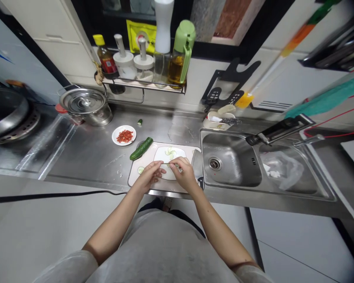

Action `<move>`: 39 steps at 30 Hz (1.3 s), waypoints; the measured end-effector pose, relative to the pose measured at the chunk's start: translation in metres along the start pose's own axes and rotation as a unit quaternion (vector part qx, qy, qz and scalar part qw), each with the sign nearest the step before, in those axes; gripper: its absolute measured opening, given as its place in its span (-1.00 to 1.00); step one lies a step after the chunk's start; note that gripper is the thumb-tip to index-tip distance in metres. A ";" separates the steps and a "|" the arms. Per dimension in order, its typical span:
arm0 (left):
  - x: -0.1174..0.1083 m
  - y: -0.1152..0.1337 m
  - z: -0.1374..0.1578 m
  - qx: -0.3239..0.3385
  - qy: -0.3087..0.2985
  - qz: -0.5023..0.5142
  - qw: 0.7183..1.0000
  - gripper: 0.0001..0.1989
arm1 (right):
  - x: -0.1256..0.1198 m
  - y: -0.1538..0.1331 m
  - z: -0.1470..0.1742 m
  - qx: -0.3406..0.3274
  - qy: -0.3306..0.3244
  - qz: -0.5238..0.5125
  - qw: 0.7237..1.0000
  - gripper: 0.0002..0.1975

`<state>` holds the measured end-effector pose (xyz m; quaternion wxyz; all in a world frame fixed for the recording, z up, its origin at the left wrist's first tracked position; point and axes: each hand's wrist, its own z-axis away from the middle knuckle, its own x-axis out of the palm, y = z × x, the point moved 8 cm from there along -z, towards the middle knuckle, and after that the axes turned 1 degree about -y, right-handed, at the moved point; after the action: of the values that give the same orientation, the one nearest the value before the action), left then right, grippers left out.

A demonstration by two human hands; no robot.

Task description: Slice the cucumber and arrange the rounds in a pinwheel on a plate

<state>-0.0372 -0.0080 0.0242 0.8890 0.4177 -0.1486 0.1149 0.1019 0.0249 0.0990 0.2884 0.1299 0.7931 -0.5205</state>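
My left hand (150, 173) and my right hand (183, 173) meet over a white plate (159, 153). Between their fingertips they pinch a thin cucumber slice (166, 163), seen edge-on. Pale green cucumber slices (170, 152) lie in a curved arrangement on the plate, whose near part is partly covered by my hands. The plate rests on a light cutting board (135, 181). Across the board's far left corner lies a dark green cucumber (141, 148), and another slice (141, 169) is beside my left hand. A kitchen knife (197, 163) lies along the board's right edge.
A small dish (115, 137) of chopped red pieces and a cucumber end (139, 122) sit behind the board. To the right is a steel sink (230, 157); a lidded pot (98, 114) stands left. Bottles fill the wall rack (165, 87).
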 end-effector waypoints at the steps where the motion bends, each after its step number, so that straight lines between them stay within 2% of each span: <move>1: 0.003 0.000 0.000 -0.006 -0.004 0.010 1.000 -0.47 | -0.001 0.000 0.000 0.000 -0.001 0.001 1.000 -0.81; 8: 0.009 0.007 -0.008 0.016 -0.008 0.033 0.999 -0.44 | -0.005 0.003 0.005 0.002 -0.004 0.007 1.000 -0.81; 18: 0.014 0.032 -0.016 0.136 -0.011 -0.057 0.989 -0.40 | 0.004 0.026 0.015 0.081 -0.032 -0.057 0.995 -0.89; 24: 0.016 0.037 -0.021 0.174 -0.032 -0.099 0.979 -0.42 | 0.007 0.026 0.011 0.073 -0.049 -0.069 0.994 -0.85; 27: 0.016 0.038 -0.026 0.193 -0.033 -0.126 0.973 -0.45 | 0.011 0.034 0.010 0.089 -0.063 -0.067 0.992 -0.84; 33: 0.009 0.022 -0.050 0.208 -0.033 -0.214 0.954 -0.48 | 0.032 0.070 0.016 0.171 -0.134 -0.049 0.975 -0.84; 39: -0.006 -0.010 -0.076 0.168 -0.014 -0.336 0.927 -0.51 | 0.056 0.098 0.029 0.227 -0.207 0.034 0.951 -0.84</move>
<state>-0.0265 0.0444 -0.0313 0.7903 0.5877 0.0091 -0.1732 0.1159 0.0351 -0.0163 0.4265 0.1087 0.5721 -0.6921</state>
